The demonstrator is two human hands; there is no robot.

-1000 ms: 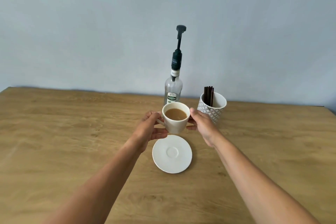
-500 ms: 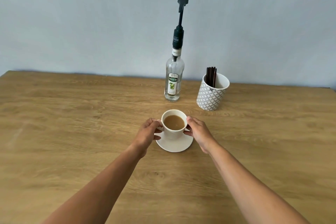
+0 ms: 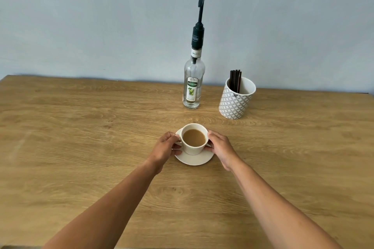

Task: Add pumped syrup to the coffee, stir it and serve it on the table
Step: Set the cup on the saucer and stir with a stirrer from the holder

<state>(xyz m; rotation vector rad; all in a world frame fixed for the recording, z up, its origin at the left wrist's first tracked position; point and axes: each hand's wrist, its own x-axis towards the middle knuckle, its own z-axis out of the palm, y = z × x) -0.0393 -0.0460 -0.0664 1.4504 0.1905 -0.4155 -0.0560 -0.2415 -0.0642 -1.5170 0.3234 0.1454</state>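
Left hand (image 3: 165,147): fingers curled around the cup's left side, hiding the handle.
Right hand (image 3: 221,147): thumb and fingers clasp the cup's right wall.
Cup (image 3: 193,150): on the saucer (image 3: 195,160), mid-table, near side of the syrup bottle (image 3: 193,87).
Handling: probably rigid, smooth, breakable; the coffee (image 3: 194,137) is high, so keep it level.
Hold: handle, or saucer rim.

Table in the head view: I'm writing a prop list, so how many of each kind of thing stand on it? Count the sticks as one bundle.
Cup: 1
Saucer: 1
Syrup bottle: 1
Patterned pot: 1
Bundle of sticks: 1
Total: 5
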